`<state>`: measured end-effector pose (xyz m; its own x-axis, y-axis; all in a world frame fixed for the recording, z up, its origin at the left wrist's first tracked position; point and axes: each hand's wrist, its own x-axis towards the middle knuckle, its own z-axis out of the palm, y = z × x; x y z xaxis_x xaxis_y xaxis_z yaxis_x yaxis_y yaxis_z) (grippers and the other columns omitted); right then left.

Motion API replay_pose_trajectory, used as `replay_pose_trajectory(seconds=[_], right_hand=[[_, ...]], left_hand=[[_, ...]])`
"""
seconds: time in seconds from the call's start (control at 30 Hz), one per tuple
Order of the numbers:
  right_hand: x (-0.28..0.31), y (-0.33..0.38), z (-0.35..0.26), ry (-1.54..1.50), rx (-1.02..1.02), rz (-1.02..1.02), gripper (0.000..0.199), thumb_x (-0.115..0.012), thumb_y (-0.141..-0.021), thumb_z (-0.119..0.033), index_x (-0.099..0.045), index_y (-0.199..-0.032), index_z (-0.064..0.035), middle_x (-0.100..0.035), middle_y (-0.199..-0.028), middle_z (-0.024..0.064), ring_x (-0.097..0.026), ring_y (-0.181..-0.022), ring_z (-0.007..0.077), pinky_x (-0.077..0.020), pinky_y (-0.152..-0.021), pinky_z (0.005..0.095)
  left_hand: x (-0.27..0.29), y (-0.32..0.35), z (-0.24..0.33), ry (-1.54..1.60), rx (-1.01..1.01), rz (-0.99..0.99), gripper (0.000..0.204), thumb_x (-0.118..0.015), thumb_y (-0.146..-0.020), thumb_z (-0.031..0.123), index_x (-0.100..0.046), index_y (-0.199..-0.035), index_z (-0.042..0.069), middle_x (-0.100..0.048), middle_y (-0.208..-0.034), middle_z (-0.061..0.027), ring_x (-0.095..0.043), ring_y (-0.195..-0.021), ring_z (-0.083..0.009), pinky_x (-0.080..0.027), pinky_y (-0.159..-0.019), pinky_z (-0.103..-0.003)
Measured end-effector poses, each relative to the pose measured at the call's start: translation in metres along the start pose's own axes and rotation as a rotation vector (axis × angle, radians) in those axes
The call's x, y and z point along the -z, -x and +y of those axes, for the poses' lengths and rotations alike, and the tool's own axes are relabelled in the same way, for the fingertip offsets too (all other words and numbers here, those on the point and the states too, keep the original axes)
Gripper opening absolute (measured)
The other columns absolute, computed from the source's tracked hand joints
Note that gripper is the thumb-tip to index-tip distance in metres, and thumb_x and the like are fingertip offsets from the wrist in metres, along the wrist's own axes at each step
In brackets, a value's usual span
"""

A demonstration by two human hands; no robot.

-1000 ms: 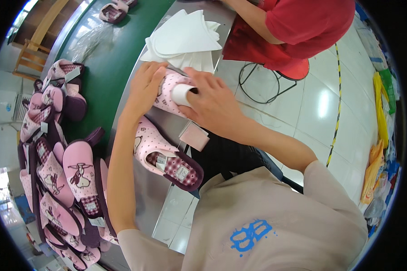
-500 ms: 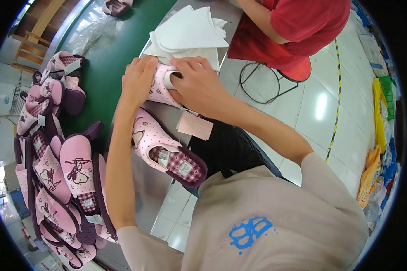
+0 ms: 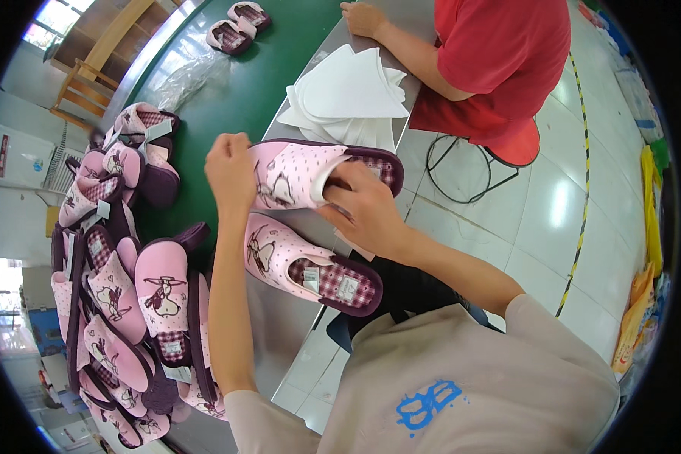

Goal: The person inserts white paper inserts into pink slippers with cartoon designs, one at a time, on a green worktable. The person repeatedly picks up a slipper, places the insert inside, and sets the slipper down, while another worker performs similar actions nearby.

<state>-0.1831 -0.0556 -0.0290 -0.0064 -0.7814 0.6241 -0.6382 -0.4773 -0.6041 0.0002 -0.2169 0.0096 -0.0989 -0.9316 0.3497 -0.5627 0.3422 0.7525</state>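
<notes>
A pink slipper (image 3: pixel 295 175) with a dark purple sole and a checked lining is held above the grey table edge (image 3: pixel 280 318). My left hand (image 3: pixel 231 172) grips its toe end. My right hand (image 3: pixel 362 208) has its fingers pushed into the slipper's opening. Just below it a matching pink slipper (image 3: pixel 306 266) lies flat on the table, with small tags on its checked insole.
A stack of white folded paper sheets (image 3: pixel 348 98) lies beyond the held slipper. Many more pink slippers (image 3: pixel 129 280) crowd the green belt (image 3: pixel 234 98) on my left. A person in a red shirt (image 3: pixel 499 53) sits on a stool across the table.
The held slipper has turned so that its side and opening face up. My right hand, earlier on top of it with white paper, now reaches inside. The camera view shifted closer.
</notes>
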Motion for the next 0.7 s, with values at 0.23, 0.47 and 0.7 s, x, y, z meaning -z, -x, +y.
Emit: replay_pose_trajectory(seconds=[0.23, 0.47, 0.7], right_hand=[[0.021, 0.005, 0.021, -0.017, 0.085, -0.351, 0.039, -0.081, -0.081, -0.017, -0.072, -0.117, -0.0055, -0.069, -0.114, 0.0108, -0.07, -0.096, 0.0342, -0.0597, -0.077, 0.0437], [0.015, -0.033, 0.002, -1.054, -0.583, -0.733, 0.05, -0.078, -0.097, -0.033, -0.065, -0.132, 0.0001, -0.071, -0.122, 0.0088, -0.065, -0.107, 0.0166, -0.0543, -0.092, 0.0327], [-0.011, -0.04, 0.004, -0.98, -0.424, -0.721, 0.039, -0.074, -0.097, -0.027, -0.066, -0.126, -0.0018, -0.071, -0.115, 0.0102, -0.066, -0.105, 0.0198, -0.0543, -0.092, 0.0372]], left_hand=[[0.031, 0.041, 0.02, 0.121, -0.014, -0.067, 0.026, -0.06, -0.101, 0.018, -0.062, -0.09, -0.006, -0.061, -0.081, -0.0057, -0.052, -0.075, -0.0126, -0.044, -0.072, -0.03], [0.039, 0.06, 0.027, 0.235, -0.042, -0.375, 0.032, -0.066, -0.102, 0.023, -0.074, -0.117, -0.004, -0.078, -0.114, -0.0119, -0.07, -0.103, -0.0155, -0.052, -0.096, -0.029], [0.049, 0.073, 0.015, 0.377, 0.036, -0.429, 0.055, -0.069, -0.103, 0.047, -0.071, -0.119, -0.006, -0.074, -0.109, -0.0081, -0.068, -0.1, -0.0153, -0.054, -0.092, -0.031]])
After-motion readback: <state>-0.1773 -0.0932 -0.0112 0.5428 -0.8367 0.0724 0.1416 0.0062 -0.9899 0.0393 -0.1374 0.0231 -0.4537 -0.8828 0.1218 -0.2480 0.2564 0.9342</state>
